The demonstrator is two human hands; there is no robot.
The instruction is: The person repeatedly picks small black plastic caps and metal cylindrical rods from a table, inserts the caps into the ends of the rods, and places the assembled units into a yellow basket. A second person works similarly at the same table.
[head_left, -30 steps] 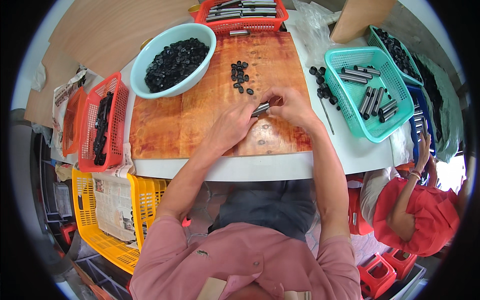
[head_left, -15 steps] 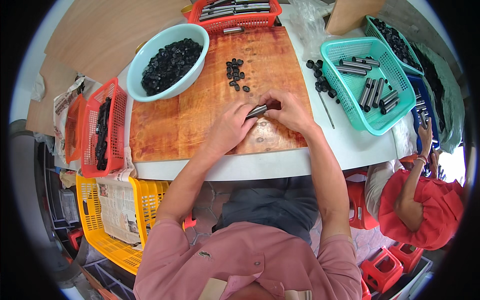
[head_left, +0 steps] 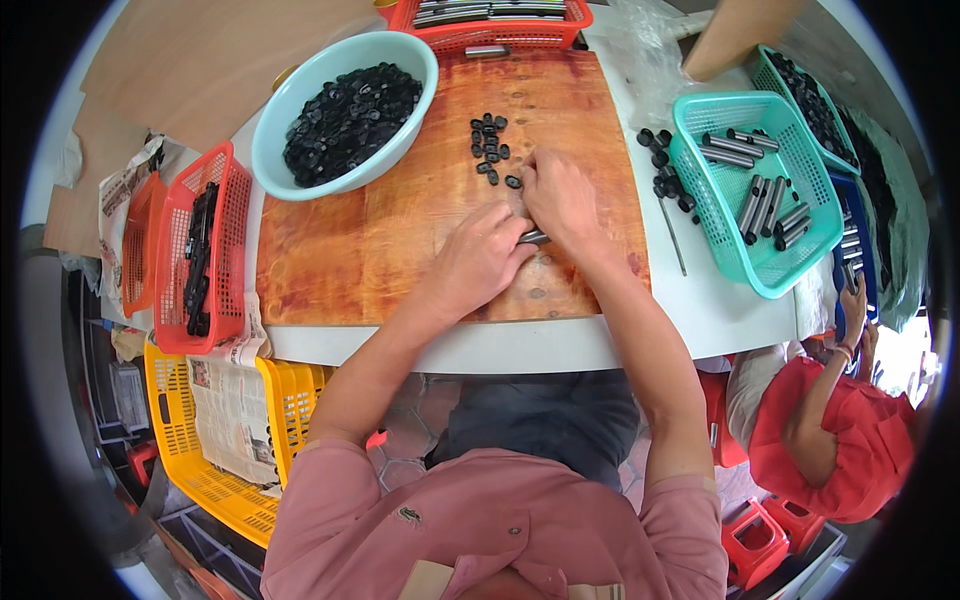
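Observation:
My left hand (head_left: 480,255) is closed around a short shiny metal tube (head_left: 535,237) on the wooden board; the fingers cover most of it. My right hand (head_left: 562,200) is off the tube, palm down. Its bent fingertips are beside a black plastic cap (head_left: 513,182), the nearest of a small group. I see nothing held in that hand, though its thumb is partly hidden. Several more black caps (head_left: 490,143) lie loosely in rows just beyond.
The wooden board (head_left: 340,270) bears a pale blue basin (head_left: 262,150) of black caps. Red baskets (head_left: 240,250) stand at left and far back (head_left: 500,38). At right, a green basket (head_left: 735,262) holds capped tubes, beside a thin rod (head_left: 673,237). A co-worker in red (head_left: 840,430) sits farther right.
My right hand has left the tube's end and moved forward to the nearest cap. The left hand keeps hold of the tube. The whole view has shifted slightly.

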